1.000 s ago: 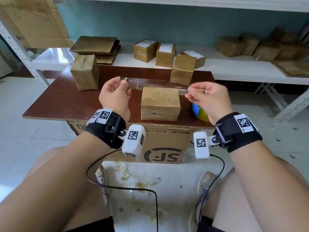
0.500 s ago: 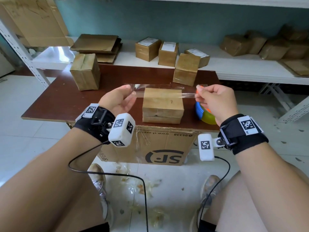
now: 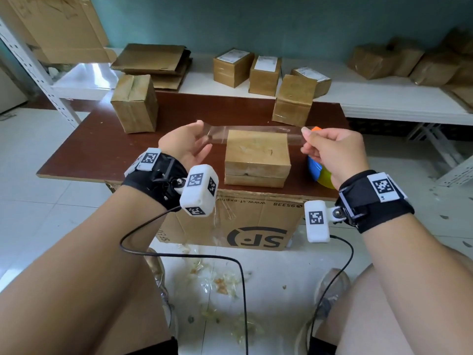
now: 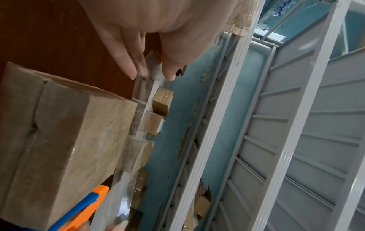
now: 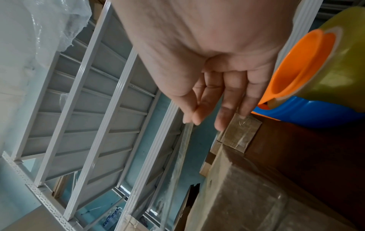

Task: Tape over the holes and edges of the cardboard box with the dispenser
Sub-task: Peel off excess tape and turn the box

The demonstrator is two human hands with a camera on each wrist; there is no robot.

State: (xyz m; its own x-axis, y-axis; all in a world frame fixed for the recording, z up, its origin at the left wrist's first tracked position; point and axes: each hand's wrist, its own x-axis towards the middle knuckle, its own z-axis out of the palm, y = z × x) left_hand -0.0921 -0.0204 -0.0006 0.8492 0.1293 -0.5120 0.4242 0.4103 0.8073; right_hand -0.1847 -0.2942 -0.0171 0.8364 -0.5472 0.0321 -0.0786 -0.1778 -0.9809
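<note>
A small cardboard box [image 3: 257, 156] stands near the front edge of the brown table [image 3: 89, 155]. A clear strip of tape [image 3: 258, 134] is stretched level over the box's far top edge. My left hand [image 3: 190, 143] pinches the strip's left end [image 4: 152, 68] between thumb and fingers. My right hand [image 3: 330, 147] pinches the right end, fingers curled. The tape dispenser [image 3: 320, 172], blue, orange and yellow-green, lies on the table behind my right hand [image 5: 199, 118] and shows large in the right wrist view [image 5: 316, 78].
Two more taped boxes stand on the table, one back left [image 3: 134, 103] and one back right [image 3: 294, 101]. A white shelf [image 3: 384, 103] behind holds further boxes and flattened cardboard. A big printed carton [image 3: 240, 224] sits under the table; tape scraps litter the floor.
Both hands have come down and toward me with the stretched tape, from above the box's far side to just over its far top edge.
</note>
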